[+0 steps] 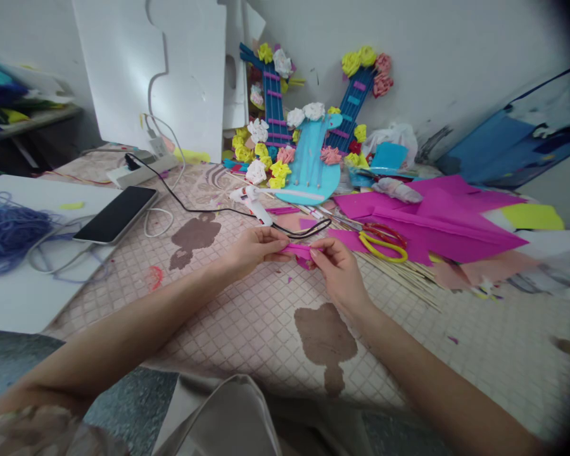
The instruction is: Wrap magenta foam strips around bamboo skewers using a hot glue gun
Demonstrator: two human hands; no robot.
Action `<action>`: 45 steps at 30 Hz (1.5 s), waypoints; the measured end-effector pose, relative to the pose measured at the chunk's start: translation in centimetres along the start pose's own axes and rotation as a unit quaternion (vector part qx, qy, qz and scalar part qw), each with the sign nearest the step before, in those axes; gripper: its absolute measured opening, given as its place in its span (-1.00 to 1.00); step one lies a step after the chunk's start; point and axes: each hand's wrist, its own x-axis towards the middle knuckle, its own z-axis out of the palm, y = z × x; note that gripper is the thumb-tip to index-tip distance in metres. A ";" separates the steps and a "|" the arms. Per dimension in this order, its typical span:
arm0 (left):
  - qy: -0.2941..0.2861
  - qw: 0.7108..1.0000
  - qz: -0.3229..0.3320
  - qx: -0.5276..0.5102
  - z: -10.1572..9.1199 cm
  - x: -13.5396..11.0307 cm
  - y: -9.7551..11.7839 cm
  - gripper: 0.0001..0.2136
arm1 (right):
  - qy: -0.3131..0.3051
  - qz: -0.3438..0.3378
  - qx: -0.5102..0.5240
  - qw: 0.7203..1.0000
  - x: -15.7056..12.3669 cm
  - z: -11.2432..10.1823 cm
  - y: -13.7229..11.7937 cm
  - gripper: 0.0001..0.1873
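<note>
A small strip of magenta foam (298, 251) is pinched between both hands just above the patterned tablecloth (247, 316). My left hand (254, 248) grips its left end with fingers closed. Fingers of my right hand (338, 269) are closed on its right end. A white glue gun (254, 201) lies just beyond the hands, its black cord curving past them. Yellow-handled scissors (384, 244) rest to the right on magenta foam sheets (437, 221).
Blue foam guitars (308, 158) decorated with paper roses lean at the back wall. A black phone (116, 214) and blue yarn (7, 231) lie on a white board at left. Thin wooden sticks (403, 275) spread right of the hands. White foam boards (161, 69) stand behind.
</note>
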 end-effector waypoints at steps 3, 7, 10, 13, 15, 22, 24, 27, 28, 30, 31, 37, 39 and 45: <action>0.002 1.000 0.016 0.019 -0.1 0.1 -0.1 -0.84 | -0.007 0.015 0.007 1.000 -0.1 0.0 0.0 -0.89; 0.005 0.998 0.044 0.049 -0.2 0.1 -0.1 -0.85 | -0.014 0.031 0.030 0.999 -0.1 0.1 -0.1 -0.86; 0.003 0.996 0.060 0.062 -0.1 0.1 0.0 -0.87 | -0.012 0.044 0.044 0.998 -0.1 0.1 -0.2 -0.84; 0.004 0.994 0.074 0.081 -0.1 0.0 0.1 -0.88 | -0.003 0.057 0.045 0.997 -0.1 0.2 -0.4 -0.84; 0.006 0.992 0.085 0.096 -0.1 0.0 0.1 -0.88 | 0.004 0.063 0.049 0.997 -0.1 0.2 -0.4 -0.85; -0.001 0.984 0.127 0.127 -0.2 0.0 0.0 -0.87 | -0.008 0.102 0.106 0.989 0.0 0.2 -0.5 -0.81; -0.004 0.981 0.139 0.138 -0.2 0.0 0.0 -0.87 | -0.016 0.115 0.121 0.986 0.1 0.2 -0.6 -0.77; -0.008 0.980 0.139 0.143 -0.1 0.0 -0.1 -0.86 | -0.019 0.133 0.127 0.983 0.1 0.2 -0.7 -0.76; -0.009 0.980 0.136 0.144 -0.1 0.0 -0.1 -0.86 | -0.019 0.137 0.122 0.983 0.0 0.2 -0.7 -0.75; -0.008 0.980 0.132 0.146 0.0 -0.1 -0.2 -0.86 | -0.021 0.142 0.106 0.984 0.0 0.2 -0.7 -0.74; -0.007 0.980 0.130 0.150 0.0 -0.1 -0.3 -0.86 | -0.020 0.142 0.098 0.985 0.0 0.2 -0.7 -0.75; -0.036 0.974 0.100 0.199 -0.2 -0.2 -0.1 -0.79 | -0.029 0.086 0.005 0.996 -0.1 -0.1 -0.4 -0.84; -0.059 0.964 0.113 0.231 -0.2 -0.2 -0.1 -0.80 | -0.046 0.065 -0.040 0.996 -0.2 -0.2 -0.5 -0.87; -0.087 0.933 0.158 0.310 0.1 -0.1 -0.5 -0.85 | -0.065 0.066 -0.036 0.995 -0.3 0.2 -0.7 -0.80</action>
